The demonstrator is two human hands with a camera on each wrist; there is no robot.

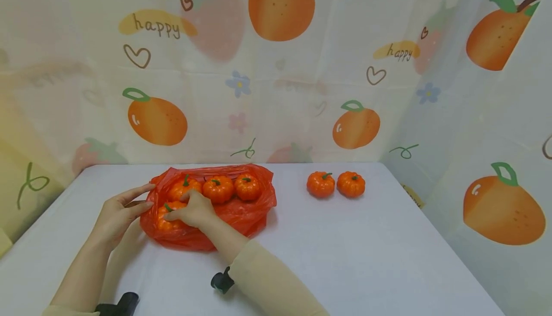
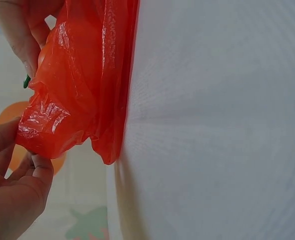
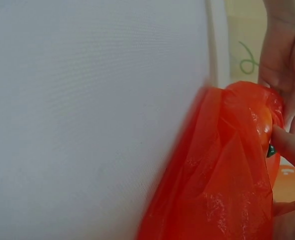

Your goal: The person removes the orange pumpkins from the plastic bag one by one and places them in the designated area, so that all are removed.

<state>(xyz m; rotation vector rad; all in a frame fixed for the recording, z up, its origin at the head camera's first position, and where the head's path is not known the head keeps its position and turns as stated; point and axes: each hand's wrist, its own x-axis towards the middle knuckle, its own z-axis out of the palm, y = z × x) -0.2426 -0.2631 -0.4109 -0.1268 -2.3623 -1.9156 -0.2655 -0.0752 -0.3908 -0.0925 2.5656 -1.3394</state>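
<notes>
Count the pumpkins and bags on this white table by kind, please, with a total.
Red plastic bag: 1
Orange pumpkins: 6 visible (4 in the bag, 2 outside it)
Total: 7

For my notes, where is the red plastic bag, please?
In the head view, the red plastic bag lies left of centre on the white table, left of two orange ribbed pumpkins.

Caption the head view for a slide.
Left hand holds a red bag, right hand grasps one pumpkin inside; two outside pumpkins sit apart.
</notes>
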